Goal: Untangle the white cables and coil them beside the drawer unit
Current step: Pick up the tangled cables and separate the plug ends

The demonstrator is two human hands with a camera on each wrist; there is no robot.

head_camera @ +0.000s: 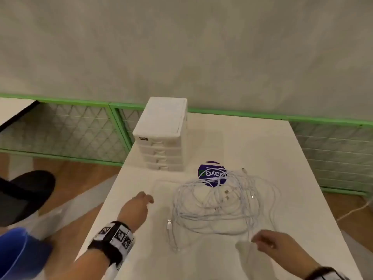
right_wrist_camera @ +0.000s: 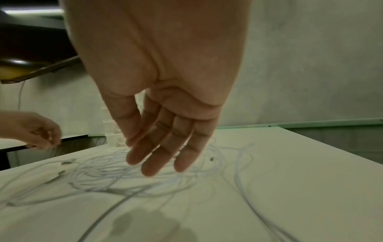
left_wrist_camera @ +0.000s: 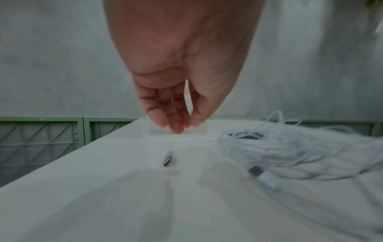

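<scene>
A loose tangle of white cables [head_camera: 222, 203] lies in the middle of the white table [head_camera: 302, 199], with several plugs showing. The white drawer unit [head_camera: 161, 138] stands at the table's far left, behind the tangle. My left hand [head_camera: 148, 200] hovers left of the pile, its fingertips [left_wrist_camera: 176, 129] pinching a thin cable whose plug [left_wrist_camera: 167, 159] dangles down to the tabletop. My right hand [head_camera: 256, 240] hangs over the near right edge of the tangle [right_wrist_camera: 124, 173] with its fingers [right_wrist_camera: 149, 168] loose and straight, holding nothing.
A round purple sticker [head_camera: 213, 173] lies partly under the cables. A green mesh fence [head_camera: 80, 128] runs behind the table. A black chair [head_camera: 26, 195] and a blue object [head_camera: 18, 253] are at the left, over the wooden floor.
</scene>
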